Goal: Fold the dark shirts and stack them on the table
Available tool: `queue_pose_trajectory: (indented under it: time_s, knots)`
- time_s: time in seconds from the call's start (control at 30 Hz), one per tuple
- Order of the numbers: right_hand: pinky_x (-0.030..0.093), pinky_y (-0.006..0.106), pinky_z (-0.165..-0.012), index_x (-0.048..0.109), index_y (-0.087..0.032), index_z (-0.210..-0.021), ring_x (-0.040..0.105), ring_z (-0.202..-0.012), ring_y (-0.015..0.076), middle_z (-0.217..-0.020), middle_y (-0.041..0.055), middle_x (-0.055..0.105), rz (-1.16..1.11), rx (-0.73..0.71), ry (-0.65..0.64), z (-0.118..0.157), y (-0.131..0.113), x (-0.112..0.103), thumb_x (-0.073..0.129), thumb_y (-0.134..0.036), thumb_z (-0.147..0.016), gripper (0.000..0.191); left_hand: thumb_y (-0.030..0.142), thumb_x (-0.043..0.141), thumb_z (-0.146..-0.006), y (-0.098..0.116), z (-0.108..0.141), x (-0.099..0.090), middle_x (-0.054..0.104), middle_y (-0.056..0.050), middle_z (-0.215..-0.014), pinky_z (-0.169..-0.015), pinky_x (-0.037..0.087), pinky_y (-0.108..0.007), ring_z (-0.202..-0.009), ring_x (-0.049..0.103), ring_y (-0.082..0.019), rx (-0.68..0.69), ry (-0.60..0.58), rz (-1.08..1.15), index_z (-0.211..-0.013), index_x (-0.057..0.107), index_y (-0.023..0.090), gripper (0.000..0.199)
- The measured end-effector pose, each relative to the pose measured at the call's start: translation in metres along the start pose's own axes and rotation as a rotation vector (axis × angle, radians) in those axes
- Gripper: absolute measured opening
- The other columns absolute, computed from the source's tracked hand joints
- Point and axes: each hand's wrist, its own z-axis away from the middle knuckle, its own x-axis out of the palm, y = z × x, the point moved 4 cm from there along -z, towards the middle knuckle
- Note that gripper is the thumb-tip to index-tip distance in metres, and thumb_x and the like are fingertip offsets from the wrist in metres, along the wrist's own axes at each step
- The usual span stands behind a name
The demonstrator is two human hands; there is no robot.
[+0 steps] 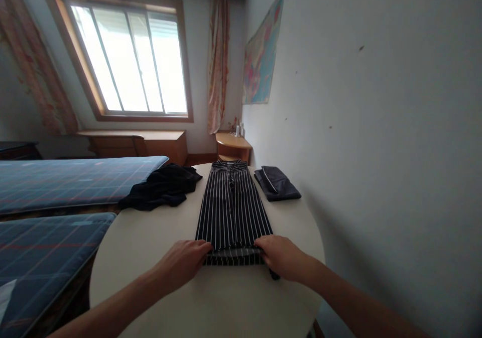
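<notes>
Left hand [184,258]: grip closed on the near left corner of the black-and-white striped garment [230,207]. Right hand [281,257]: grip closed on the near right corner. Near edge is turned back between them, inner side showing as a grey band. Small dark end [274,275] pokes out below the right hand; can't tell what it belongs to.

Garment lies flat down the middle of the round cream tabletop [139,240], stripes running near to far, waistband at the far end. Near mattress [48,260], blue plaid, is left of the tabletop; far mattress [79,182], same pattern, beyond it.

Black cloth heap [161,187]: rumpled, far left edge of tabletop, apart from the garment. Dark folded item [278,183]: far right, just beside the garment.

Farther: wooden corner stand [231,140] with small bottles [238,129], map [261,59] on the right wall, long wooden desk [161,136] under the bright window [130,59], patterned curtains [218,67] either side.
</notes>
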Motion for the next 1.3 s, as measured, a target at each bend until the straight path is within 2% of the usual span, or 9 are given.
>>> queue_pose_trajectory:
  time_s: [0.2,0.33,0.53,0.63,0.73,0.8,0.97,1.1,1.3]
  knots:
    - [0.034,0.026,-0.061,0.069,-0.018,-0.094,0.065,-0.08,0.0199,-0.089,0.0067,0.071,0.016,-0.19,-0.206,0.006,-0.004,-0.015,0.051,-0.016,-0.087,0.02,0.013,0.047,-0.09,0.004,0.009,-0.008,0.071,-0.003,-0.087,-0.066,0.041,-0.027,-0.081,0.069,-0.021,0.144,-0.096,0.098,-0.086,0.061,0.022,0.017]
    - [0.031,0.024,-0.055,0.069,-0.018,-0.092,0.061,-0.07,0.0164,-0.083,0.0042,0.069,-0.025,-0.229,-0.366,0.007,-0.006,-0.032,0.052,-0.018,-0.087,0.018,0.022,0.05,-0.093,0.006,0.011,-0.024,0.069,-0.001,-0.079,-0.062,0.039,-0.025,-0.074,0.066,-0.018,0.221,-0.132,0.168,-0.084,0.061,0.023,0.014]
    - [0.039,0.025,-0.068,0.068,-0.018,-0.099,0.065,-0.085,0.0187,-0.094,0.0071,0.071,0.037,-0.154,-0.076,-0.028,0.012,-0.072,0.051,-0.015,-0.09,0.02,0.027,0.045,-0.097,-0.02,-0.025,-0.057,0.072,-0.004,-0.093,-0.071,0.044,-0.028,-0.085,0.067,-0.021,0.103,0.115,0.064,-0.101,0.065,0.024,0.02]
    - [0.041,0.028,-0.075,0.068,-0.019,-0.104,0.066,-0.096,0.0225,-0.102,0.0097,0.072,0.149,-0.051,0.085,-0.057,0.023,-0.079,0.049,-0.015,-0.092,0.023,0.023,0.044,-0.097,-0.036,-0.054,-0.061,0.072,-0.004,-0.107,-0.08,0.046,-0.03,-0.098,0.067,-0.024,0.015,0.234,0.01,-0.109,0.065,0.025,0.024]
    - [0.043,0.03,-0.078,0.067,-0.021,-0.11,0.066,-0.1,0.0241,-0.109,0.0105,0.071,0.201,0.047,0.193,-0.083,0.035,-0.069,0.047,-0.013,-0.092,0.028,0.02,0.044,-0.095,-0.048,-0.08,-0.049,0.071,-0.006,-0.113,-0.084,0.047,-0.033,-0.105,0.065,-0.026,-0.076,0.258,-0.012,-0.111,0.066,0.025,0.028]
    - [0.043,0.03,-0.079,0.068,-0.021,-0.106,0.066,-0.1,0.0237,-0.107,0.0099,0.072,0.199,0.069,0.187,-0.095,0.043,-0.054,0.048,-0.015,-0.093,0.025,0.019,0.043,-0.095,-0.052,-0.091,-0.034,0.071,-0.007,-0.111,-0.087,0.047,-0.034,-0.105,0.065,-0.026,-0.093,0.237,-0.007,-0.113,0.066,0.024,0.029]
    - [0.043,0.031,-0.09,0.065,-0.017,-0.114,0.064,-0.106,0.0225,-0.113,0.0105,0.07,0.104,0.044,0.199,-0.108,0.063,-0.018,0.054,-0.017,-0.09,0.026,0.022,0.051,-0.091,-0.055,-0.1,-0.002,0.068,-0.009,-0.112,-0.092,0.047,-0.035,-0.107,0.062,-0.026,-0.083,0.227,-0.008,-0.119,0.063,0.02,0.03]
    - [0.039,0.031,-0.099,0.064,-0.013,-0.118,0.059,-0.112,0.0215,-0.117,0.0107,0.067,0.046,-0.006,0.274,-0.11,0.074,-0.007,0.058,-0.014,-0.085,0.034,0.031,0.055,-0.091,-0.054,-0.1,0.006,0.064,-0.01,-0.119,-0.096,0.045,-0.038,-0.112,0.058,-0.027,-0.085,0.277,-0.002,-0.127,0.056,0.018,0.038]
    - [0.039,0.031,-0.095,0.069,-0.014,-0.11,0.061,-0.105,0.0213,-0.109,0.0094,0.069,0.046,-0.045,0.284,-0.1,0.073,-0.003,0.06,-0.015,-0.081,0.031,0.028,0.053,-0.091,-0.046,-0.092,0.01,0.065,-0.009,-0.111,-0.091,0.045,-0.036,-0.108,0.058,-0.026,-0.1,0.268,-0.011,-0.115,0.059,0.019,0.027]
